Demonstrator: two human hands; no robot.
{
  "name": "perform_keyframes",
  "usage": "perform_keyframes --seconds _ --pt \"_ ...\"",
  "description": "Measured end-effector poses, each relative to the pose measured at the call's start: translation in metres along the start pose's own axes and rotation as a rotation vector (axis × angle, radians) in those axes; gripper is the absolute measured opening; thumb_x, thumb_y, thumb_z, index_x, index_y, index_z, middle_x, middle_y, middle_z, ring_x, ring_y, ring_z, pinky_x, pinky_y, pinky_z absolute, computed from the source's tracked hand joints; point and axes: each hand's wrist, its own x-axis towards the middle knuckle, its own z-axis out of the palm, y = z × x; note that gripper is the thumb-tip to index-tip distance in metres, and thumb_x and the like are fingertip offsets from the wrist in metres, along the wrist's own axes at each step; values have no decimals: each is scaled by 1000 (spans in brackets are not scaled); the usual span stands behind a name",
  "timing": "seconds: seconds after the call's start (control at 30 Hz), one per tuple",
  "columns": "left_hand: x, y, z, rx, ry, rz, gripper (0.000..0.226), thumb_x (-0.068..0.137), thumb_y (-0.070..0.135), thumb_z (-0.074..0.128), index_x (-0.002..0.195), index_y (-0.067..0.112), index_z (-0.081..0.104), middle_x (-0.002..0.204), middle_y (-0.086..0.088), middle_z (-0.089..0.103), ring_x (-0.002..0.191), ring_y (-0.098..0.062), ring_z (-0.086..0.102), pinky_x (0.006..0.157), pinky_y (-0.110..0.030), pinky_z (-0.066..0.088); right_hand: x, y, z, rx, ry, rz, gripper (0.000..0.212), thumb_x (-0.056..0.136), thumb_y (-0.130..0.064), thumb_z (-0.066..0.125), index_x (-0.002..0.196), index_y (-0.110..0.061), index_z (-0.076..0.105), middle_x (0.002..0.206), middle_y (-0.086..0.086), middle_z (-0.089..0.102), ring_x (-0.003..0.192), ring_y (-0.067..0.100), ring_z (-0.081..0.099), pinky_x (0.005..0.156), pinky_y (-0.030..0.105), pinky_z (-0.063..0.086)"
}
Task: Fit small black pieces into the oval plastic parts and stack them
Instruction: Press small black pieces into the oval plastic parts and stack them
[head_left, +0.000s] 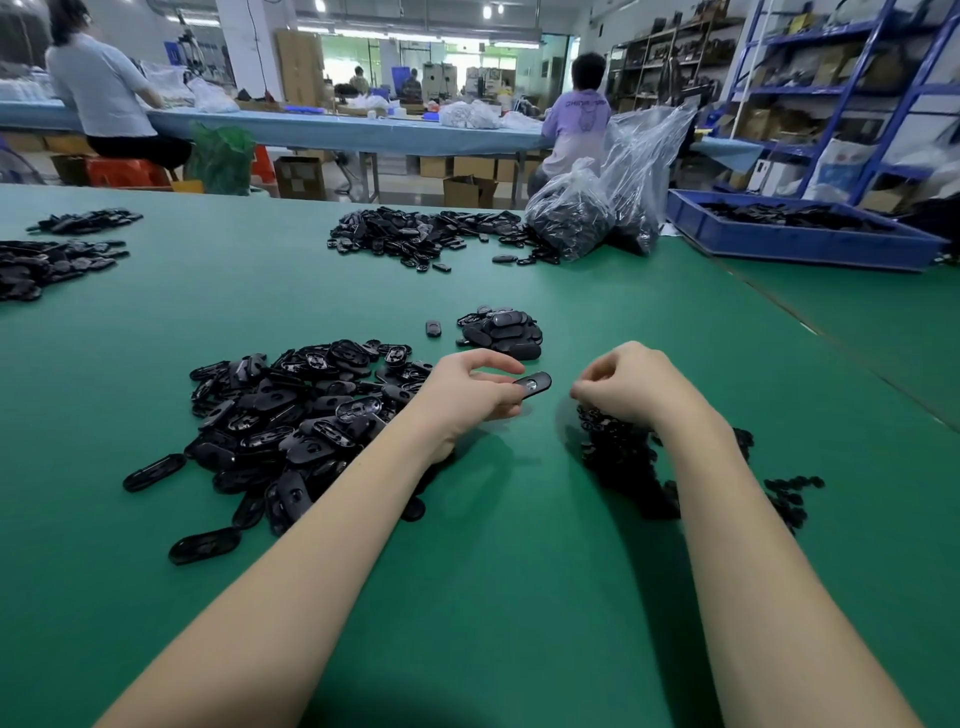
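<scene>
Green table mat (493, 571): both forearms reach across it.
Left hand (470, 395): pinches 1 black oval plastic part (532, 385) above the mat.
Right hand (631, 384): fingers curled over a heap of small black pieces (623, 457); contents hidden.
Loose oval pile (301, 421): left of the hands.
Stacked ovals (501, 335): just beyond.
Clear plastic bags (597, 208): black parts inside.
Blue plastic crate (795, 236): black parts, far right.

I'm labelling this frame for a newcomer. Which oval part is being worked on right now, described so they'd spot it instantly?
On the green table, between the two hands, the left hand pinches one glossy black oval plastic part. Unlike the heaped ovals to its left, it is held alone, clear of any pile.
</scene>
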Motion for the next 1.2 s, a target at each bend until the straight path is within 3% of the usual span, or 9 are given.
perform_keyframes --seconds 0.1,0.3,0.5,0.57,0.63,0.77,0.9,1.1,1.2 --pt "1 -1 -1 -15 4 8 17 87 -6 70 100 4 70 90 -13 68 68 -19 65 67 -18 58 -6 -1 -6 -189 -26 82 11 79 -36 76 90 -35 78 101 -4 73 97 22 66 78 29 50" --pt "3 -3 -3 -26 -2 0 17 88 -8 67 94 9 70 87 -10 70 65 -15 68 77 -21 60 -8 -4 -4 -239 -42 154 41 68 -39 85 106 -25 75 107 -1 72 99 25 67 92 35 56" --pt "3 -4 -5 -45 3 4 21 87 -10 66 95 8 71 91 -11 71 69 -17 70 76 -20 60 -5 -3 1 -245 -3 130 23 81 -33 73 103 -27 76 103 -2 72 95 25 66 81 30 52" --pt "3 -5 -4 -70 14 -1 25 86 -14 63 100 6 70 96 -15 69 72 -21 69 73 -20 60 -2 -1 2 -146 -5 78 13 85 -32 69 95 -30 78 98 -4 74 96 23 66 81 31 53" --pt "3 -5 -4 -87 24 -2 29 86 -16 62 108 2 68 100 -18 68 76 -25 68 71 -20 60 0 1 3 121 -40 -11 11 88 -29 69 87 -27 79 90 -6 78 87 16 67 80 29 54" --pt "3 -4 -5 -82 25 2 30 86 -11 68 113 1 66 96 -16 71 72 -22 67 68 -20 60 -2 -7 4 548 -80 -120 6 88 -20 74 86 -22 80 74 -10 75 51 5 45 54 18 40" --pt "4 -4 -6 -75 23 15 24 86 -5 70 109 3 67 91 -15 73 70 -18 64 68 -21 59 -2 -10 6 561 -92 -134 5 82 -17 78 82 -23 78 60 -11 63 46 7 37 47 18 34" --pt "4 -3 -6 -95 19 21 12 89 0 71 100 5 70 88 -16 74 72 -16 71 62 -18 56 -1 -9 10 577 -103 -100 5 79 -18 79 79 -23 81 73 1 61 57 12 40 57 24 38" --pt "4 -2 -6 -107 16 37 11 89 1 71 99 4 70 89 -16 74 74 -16 72 63 -17 55 0 -10 12 581 -95 -101 4 79 -18 80 81 -20 81 74 2 61 56 12 39 54 23 36"
